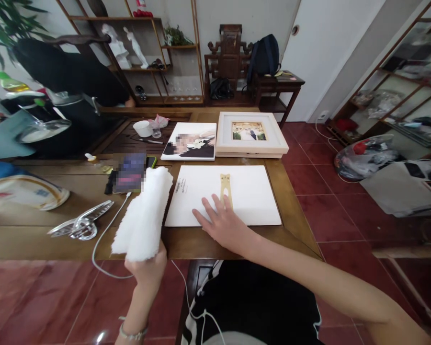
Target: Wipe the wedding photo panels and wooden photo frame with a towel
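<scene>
My left hand (149, 268) grips the lower end of a folded white towel (149, 211) with a fuzzy edge, raised at the table's front edge. My right hand (224, 223) rests with fingers spread on a white picture panel (255, 194), lying flat with small dark print at its upper left. A gold stand leg (225, 184) is fixed to the panel's middle, and my right fingers cover part of its lower end.
Behind the panel lie a photo print (190, 141) and a framed photo (249, 130). To the left are a phone (131, 172) with a white cable (102, 239), a shiny metal tool (82, 223), a blue-and-white packet (21, 187) and a white cup (142, 128).
</scene>
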{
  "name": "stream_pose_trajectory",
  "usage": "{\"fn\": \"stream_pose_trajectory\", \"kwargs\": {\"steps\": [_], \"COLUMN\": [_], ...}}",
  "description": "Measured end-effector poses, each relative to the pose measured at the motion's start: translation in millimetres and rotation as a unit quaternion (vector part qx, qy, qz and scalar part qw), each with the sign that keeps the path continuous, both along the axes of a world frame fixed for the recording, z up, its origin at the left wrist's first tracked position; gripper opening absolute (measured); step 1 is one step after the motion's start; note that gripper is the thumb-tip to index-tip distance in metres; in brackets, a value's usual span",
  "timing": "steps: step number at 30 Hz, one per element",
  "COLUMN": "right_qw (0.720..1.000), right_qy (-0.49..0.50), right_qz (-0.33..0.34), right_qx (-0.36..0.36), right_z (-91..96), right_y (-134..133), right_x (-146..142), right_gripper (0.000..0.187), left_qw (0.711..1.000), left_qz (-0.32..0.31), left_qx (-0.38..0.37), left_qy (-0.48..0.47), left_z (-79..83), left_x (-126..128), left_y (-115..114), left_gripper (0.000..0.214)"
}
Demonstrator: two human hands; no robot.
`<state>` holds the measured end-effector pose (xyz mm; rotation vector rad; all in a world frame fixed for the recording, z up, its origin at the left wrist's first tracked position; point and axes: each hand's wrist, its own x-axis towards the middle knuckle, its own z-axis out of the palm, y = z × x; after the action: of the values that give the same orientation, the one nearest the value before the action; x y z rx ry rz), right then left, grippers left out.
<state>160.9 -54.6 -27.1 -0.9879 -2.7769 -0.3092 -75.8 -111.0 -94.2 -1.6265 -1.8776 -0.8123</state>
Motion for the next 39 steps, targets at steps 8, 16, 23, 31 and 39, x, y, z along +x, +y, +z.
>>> {"fn": "stream_pose_trajectory", "kwargs": {"steps": [8, 16, 23, 31, 39], "right_qw": [0.999, 0.984, 0.977, 0.935, 0.691], "right_qy": [0.016, 0.042, 0.042, 0.249, 0.693], "right_qz": [-0.002, 0.033, 0.099, -0.113, -0.188], "right_qx": [-0.034, 0.170, 0.185, 0.224, 0.079], "right_z": [1.1, -3.7, 66.7, 142.5, 182.2], "right_y": [-46.4, -69.5, -55.0, -4.1, 79.6], "right_x": [26.8, 32.4, 69.0, 99.6, 123.8], "right_gripper": [0.084, 0.035, 0.032, 0.021, 0.040], "left_qw": [0.999, 1.000, 0.991, 0.926, 0.860], "left_qz": [0.009, -0.016, -0.072, -0.359, -0.416], "left_qx": [-0.001, -0.013, 0.075, -0.012, -0.283], "left_qy": [-0.042, -0.005, -0.084, -0.118, -0.086], "left_z": [1.8, 0.8, 45.1, 63.2, 121.8], "left_x": [2.2, -2.6, 13.8, 7.5, -26.8], "left_y": [2.0, 0.5, -6.6, -20.9, -37.8], "left_gripper": [0.024, 0.016, 0.047, 0.049, 0.023]}}
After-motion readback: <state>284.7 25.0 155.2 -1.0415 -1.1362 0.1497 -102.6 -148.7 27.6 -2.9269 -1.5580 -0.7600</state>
